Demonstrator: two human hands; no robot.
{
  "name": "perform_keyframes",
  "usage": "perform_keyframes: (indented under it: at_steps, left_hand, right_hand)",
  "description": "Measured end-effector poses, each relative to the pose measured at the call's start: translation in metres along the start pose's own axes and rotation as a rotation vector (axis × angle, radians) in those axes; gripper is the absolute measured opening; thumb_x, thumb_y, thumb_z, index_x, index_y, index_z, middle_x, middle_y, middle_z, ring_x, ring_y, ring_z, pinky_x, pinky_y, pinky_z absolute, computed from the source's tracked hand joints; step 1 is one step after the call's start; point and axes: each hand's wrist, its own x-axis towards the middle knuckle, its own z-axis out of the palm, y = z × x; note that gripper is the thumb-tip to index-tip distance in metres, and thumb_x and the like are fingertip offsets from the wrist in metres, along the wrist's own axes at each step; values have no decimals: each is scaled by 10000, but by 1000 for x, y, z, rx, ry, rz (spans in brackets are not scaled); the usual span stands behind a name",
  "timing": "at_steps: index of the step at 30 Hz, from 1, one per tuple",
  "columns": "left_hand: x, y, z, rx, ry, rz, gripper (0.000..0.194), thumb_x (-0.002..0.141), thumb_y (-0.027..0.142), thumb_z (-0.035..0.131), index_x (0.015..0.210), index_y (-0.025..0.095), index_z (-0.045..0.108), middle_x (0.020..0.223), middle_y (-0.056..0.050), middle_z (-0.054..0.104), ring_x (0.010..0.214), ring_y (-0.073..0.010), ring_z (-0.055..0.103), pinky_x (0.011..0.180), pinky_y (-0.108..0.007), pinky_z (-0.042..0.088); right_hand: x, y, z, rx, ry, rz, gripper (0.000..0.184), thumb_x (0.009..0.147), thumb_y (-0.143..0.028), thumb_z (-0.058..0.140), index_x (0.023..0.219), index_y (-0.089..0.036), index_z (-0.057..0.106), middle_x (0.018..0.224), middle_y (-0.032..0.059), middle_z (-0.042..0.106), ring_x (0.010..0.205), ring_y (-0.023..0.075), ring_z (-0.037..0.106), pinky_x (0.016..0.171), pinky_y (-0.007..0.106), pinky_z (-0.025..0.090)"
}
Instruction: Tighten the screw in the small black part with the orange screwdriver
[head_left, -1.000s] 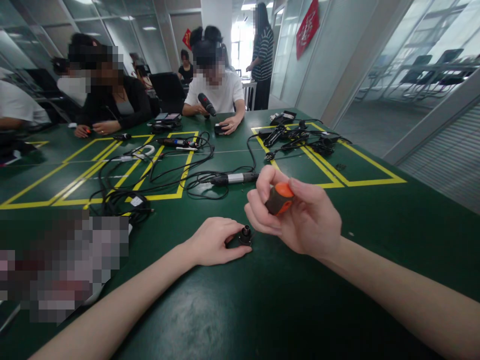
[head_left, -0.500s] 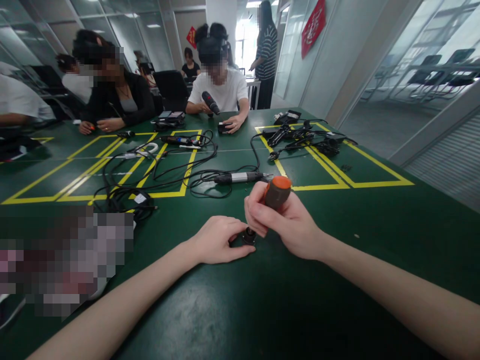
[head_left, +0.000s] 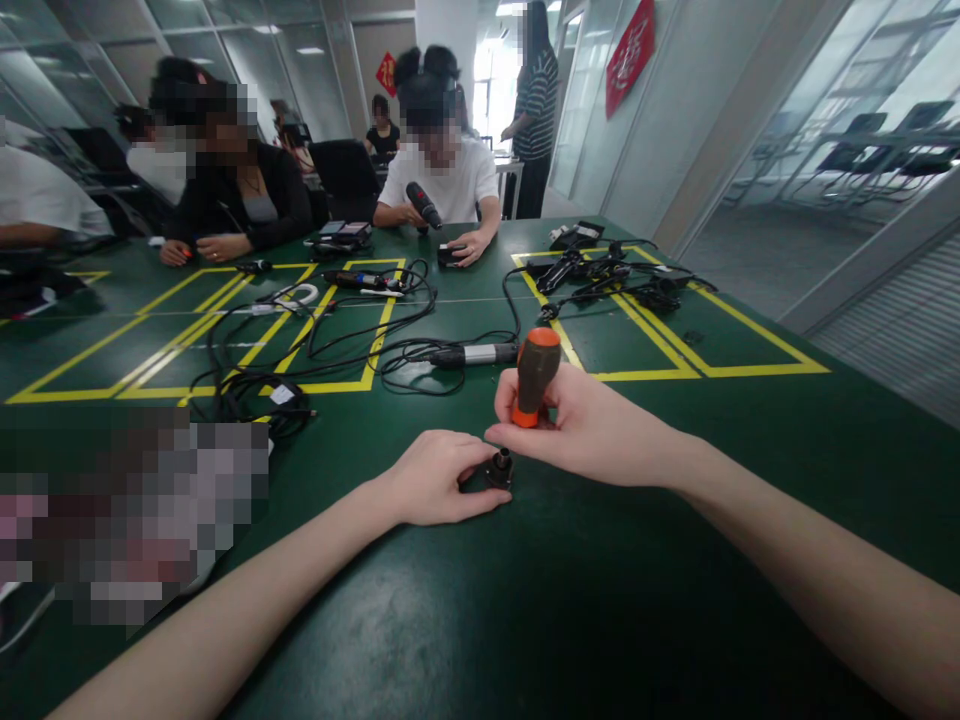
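Note:
My left hand [head_left: 442,478] lies on the green table, its thumb and fingers closed around a small black cylindrical part [head_left: 500,468]. A narrower round piece sticks up from the top of that part. Just above and to the right, my right hand [head_left: 577,425] grips a screwdriver [head_left: 538,370] with a dark grey-brown handle and orange ends. The handle stands nearly upright. Its shaft and tip are hidden by my fingers, so I cannot tell whether it touches the black part.
Beyond my hands lies a grey and black corded pen-like tool [head_left: 472,355] with coiled cable. More black cables and tools [head_left: 577,270] lie within yellow tape lines. Across the table a person [head_left: 442,180] holds a power drill [head_left: 424,205]. A blurred-out object sits at the left.
My right hand has lifted slightly away from the black part, and the screwdriver handle has turned more upright, showing its lower orange end. My left hand stays in place.

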Motion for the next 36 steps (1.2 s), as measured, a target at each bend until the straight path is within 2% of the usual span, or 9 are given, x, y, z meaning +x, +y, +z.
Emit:
perform_keyframes:
  at_steps: [4,11,18,28,36]
  left_hand:
    - [0,-1,1,-28,20,12,392,936,461,687,697,200,519,623,29,529,573,-132,512,560,-260,320]
    - [0,-2,2,-34,31,35,383,936,449,691,701,205,513,632,32,526,583,-139,514,582,-269,330]
    - [0,-1,0,-55,43,48,378,925,402,720,698,200,495,632,37,527,582,-134,510,565,-263,314]
    - [0,-1,0,-39,16,18,356,923,404,715,709,198,519,639,37,538,597,-135,528,584,-262,326]
    - [0,0,0,-7,33,24,374,911,410,738,700,195,516,635,39,537,577,-125,516,562,-256,317]
  right_hand:
    - [0,-2,-1,-26,5,-12,66,833,-150,630,840,-185,575,757,-22,570,647,122,487,614,262,390]
    - [-3,-4,-2,7,-34,34,162,791,-123,625,925,-187,560,770,-34,548,615,114,462,579,251,380]
    - [-3,-5,-2,-67,-30,34,209,765,-109,631,941,-195,559,778,-40,547,639,116,497,590,247,389]
    - [-3,-8,-2,-44,-73,68,254,723,-68,633,927,-194,548,738,-64,518,630,106,482,585,236,386]
    - [-3,-8,-2,-17,-33,60,122,787,-121,599,834,-200,520,709,-62,514,642,112,491,627,252,401]
